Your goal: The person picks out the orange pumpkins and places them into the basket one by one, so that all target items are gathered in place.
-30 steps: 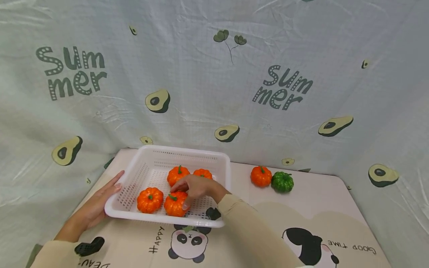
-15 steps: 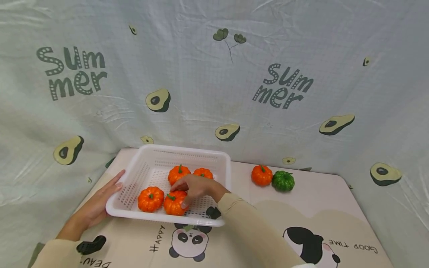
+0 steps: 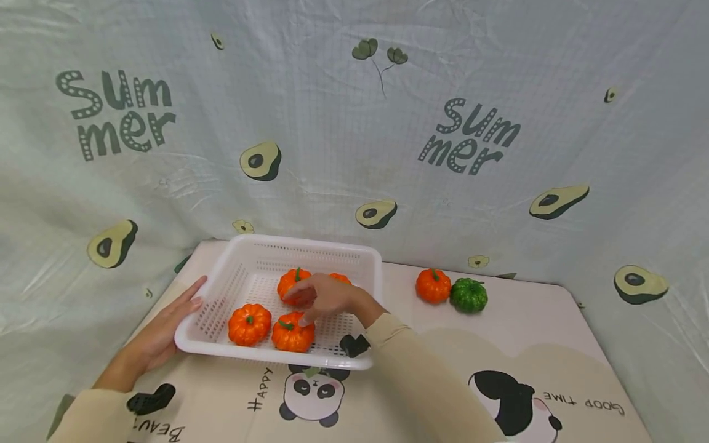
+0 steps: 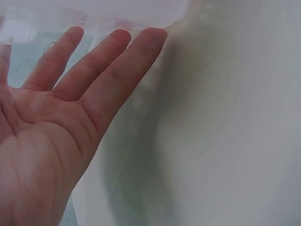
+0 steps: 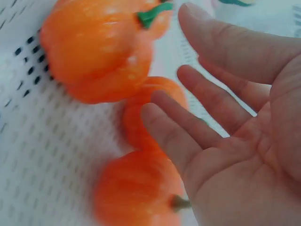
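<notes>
Several small orange pumpkins sit in a white perforated plastic basket. My right hand is over the basket, fingers spread and holding nothing, just above the front middle pumpkin. In the right wrist view that pumpkin lies apart from the fingertips. Another pumpkin is to its left, one behind it, and one partly hidden by the hand. My left hand is at the basket's left side, its straight fingers touching the wall, as the left hand shows in its wrist view.
Right of the basket, an orange pumpkin and a green pumpkin stand side by side on the printed table cover. A pale curtain with avocado prints hangs close behind the table.
The right hand has let go of the front middle pumpkin and risen slightly off it, its fingers opening. The left hand stays at the basket's side.
</notes>
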### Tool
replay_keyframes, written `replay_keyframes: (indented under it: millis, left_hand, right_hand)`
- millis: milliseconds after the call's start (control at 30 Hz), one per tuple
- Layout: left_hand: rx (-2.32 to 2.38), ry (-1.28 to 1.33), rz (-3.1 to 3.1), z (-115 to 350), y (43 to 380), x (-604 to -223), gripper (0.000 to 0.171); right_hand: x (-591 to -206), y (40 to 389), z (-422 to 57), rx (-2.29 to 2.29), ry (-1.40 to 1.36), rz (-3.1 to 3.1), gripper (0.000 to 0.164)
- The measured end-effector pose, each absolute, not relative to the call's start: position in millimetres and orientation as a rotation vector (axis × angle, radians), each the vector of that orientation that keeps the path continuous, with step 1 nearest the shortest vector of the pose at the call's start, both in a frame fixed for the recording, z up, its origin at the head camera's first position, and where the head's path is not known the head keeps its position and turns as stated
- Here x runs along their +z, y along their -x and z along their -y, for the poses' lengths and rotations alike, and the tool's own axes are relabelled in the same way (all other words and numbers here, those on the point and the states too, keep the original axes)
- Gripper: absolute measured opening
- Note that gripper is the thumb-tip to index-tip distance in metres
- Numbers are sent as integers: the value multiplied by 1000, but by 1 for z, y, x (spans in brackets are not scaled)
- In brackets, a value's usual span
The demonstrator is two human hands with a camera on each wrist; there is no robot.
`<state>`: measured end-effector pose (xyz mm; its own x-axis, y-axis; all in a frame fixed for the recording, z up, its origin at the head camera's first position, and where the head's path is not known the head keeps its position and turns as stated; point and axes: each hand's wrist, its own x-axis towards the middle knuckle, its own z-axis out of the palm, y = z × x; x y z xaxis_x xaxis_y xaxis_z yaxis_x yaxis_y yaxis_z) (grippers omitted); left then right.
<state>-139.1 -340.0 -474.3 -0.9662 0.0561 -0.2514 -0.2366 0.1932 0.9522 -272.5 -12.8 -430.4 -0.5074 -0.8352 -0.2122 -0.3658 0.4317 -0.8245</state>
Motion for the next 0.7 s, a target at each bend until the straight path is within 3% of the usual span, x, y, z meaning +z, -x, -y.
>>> replay_keyframes:
  millis: [700]
  left_hand:
    - [1828,202,-2249,339,140,-475,70]
  right_hand:
    - [-394,297,-66,-1364,913,-2147,45]
